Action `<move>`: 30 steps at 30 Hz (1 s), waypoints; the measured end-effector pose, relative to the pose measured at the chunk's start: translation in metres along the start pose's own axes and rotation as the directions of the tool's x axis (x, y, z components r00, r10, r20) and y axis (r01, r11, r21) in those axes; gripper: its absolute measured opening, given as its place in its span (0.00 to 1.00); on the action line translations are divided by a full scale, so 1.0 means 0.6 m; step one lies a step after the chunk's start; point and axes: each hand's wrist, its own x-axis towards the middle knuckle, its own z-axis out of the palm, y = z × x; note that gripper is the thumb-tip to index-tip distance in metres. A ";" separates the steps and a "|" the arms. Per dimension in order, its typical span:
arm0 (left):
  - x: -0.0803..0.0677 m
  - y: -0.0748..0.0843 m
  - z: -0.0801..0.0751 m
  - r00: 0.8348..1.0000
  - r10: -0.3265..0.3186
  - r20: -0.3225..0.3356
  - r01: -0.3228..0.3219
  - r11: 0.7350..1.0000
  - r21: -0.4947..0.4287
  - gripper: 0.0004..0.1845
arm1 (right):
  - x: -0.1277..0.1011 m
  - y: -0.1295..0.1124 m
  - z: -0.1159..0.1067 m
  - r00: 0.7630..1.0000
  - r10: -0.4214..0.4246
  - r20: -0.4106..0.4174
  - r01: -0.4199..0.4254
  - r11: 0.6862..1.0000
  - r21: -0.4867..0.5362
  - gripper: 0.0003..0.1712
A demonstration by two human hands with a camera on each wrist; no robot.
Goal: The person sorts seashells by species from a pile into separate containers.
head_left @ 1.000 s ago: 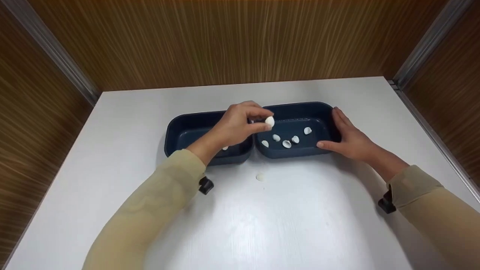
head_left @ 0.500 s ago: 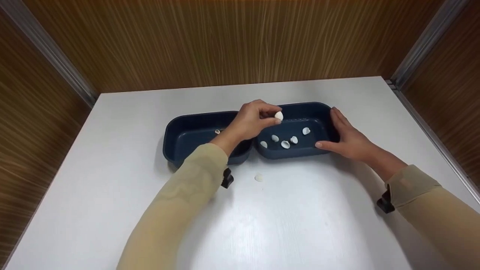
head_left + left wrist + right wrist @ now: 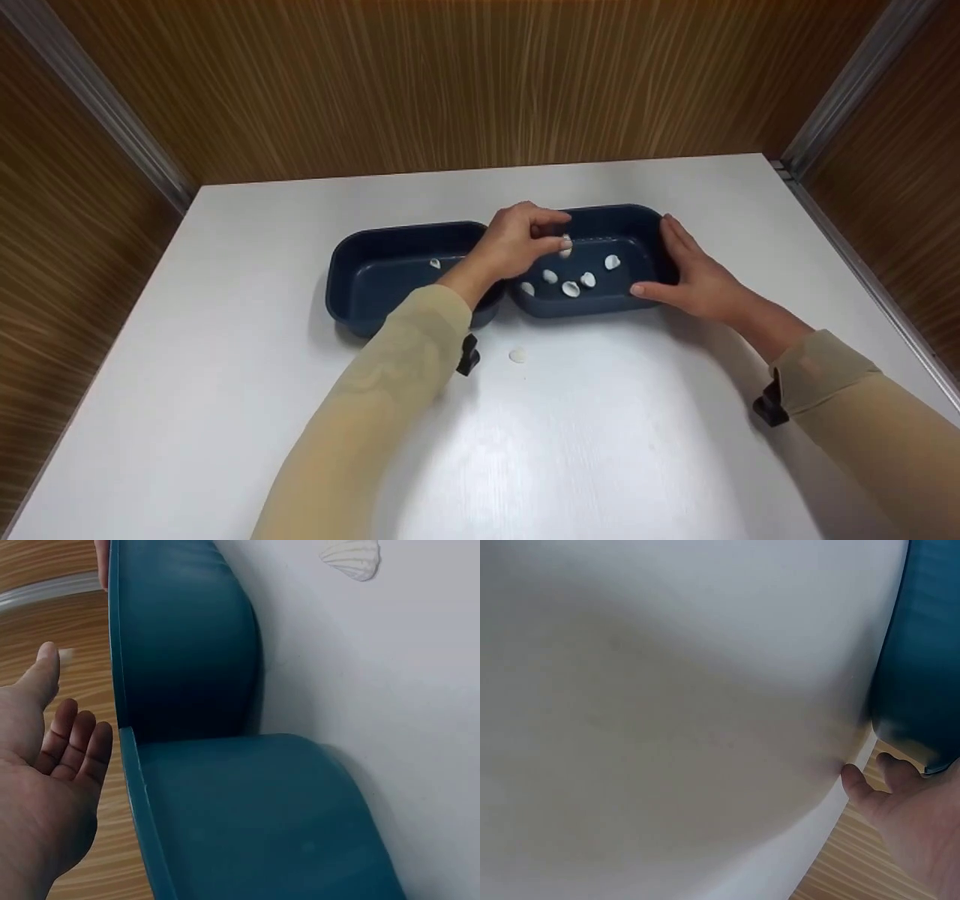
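Observation:
My left hand (image 3: 517, 241) hangs over the left end of the right blue bin (image 3: 600, 306), its thumb and fingers parted. A white seashell (image 3: 567, 248), slightly blurred, is just beyond the thumb tip, no longer pinched. In the left wrist view the palm (image 3: 45, 802) shows with the fingers spread. My right hand (image 3: 701, 281) rests against the right end of that bin, thumb along the front rim and straight fingers on the end wall. Several white shells (image 3: 571, 289) lie on the bin's floor.
The left blue bin (image 3: 375, 289) stands against the right one, with a small shell (image 3: 435, 263) inside, partly screened by my left arm. One pale shell (image 3: 517, 355) lies on the white table (image 3: 570, 450) in front. A wood-grain panel (image 3: 480, 82) rises behind.
My left hand has moved right from between the bins to above the right one. Its fingers have parted from the shell, which has dropped slightly. My right hand has stayed put.

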 end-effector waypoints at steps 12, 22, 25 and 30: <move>-0.032 0.014 -0.013 1.000 0.009 -0.007 -0.009 1.000 -0.023 0.22 | 0.001 0.001 -0.001 1.000 0.011 0.005 -0.011 1.000 0.001 0.71; -0.113 0.015 -0.017 0.991 0.121 0.050 -0.117 0.990 -0.075 0.21 | 0.000 -0.003 -0.001 1.000 0.018 0.011 -0.018 1.000 0.019 0.71; -0.140 0.014 -0.011 0.986 0.154 0.063 -0.149 0.985 -0.084 0.20 | 0.001 -0.001 -0.001 1.000 0.025 0.018 -0.025 1.000 0.017 0.71; -0.184 0.010 0.002 0.979 0.168 0.118 -0.160 0.984 -0.075 0.20 | 0.002 0.000 -0.002 0.998 0.052 0.030 -0.053 0.998 0.020 0.71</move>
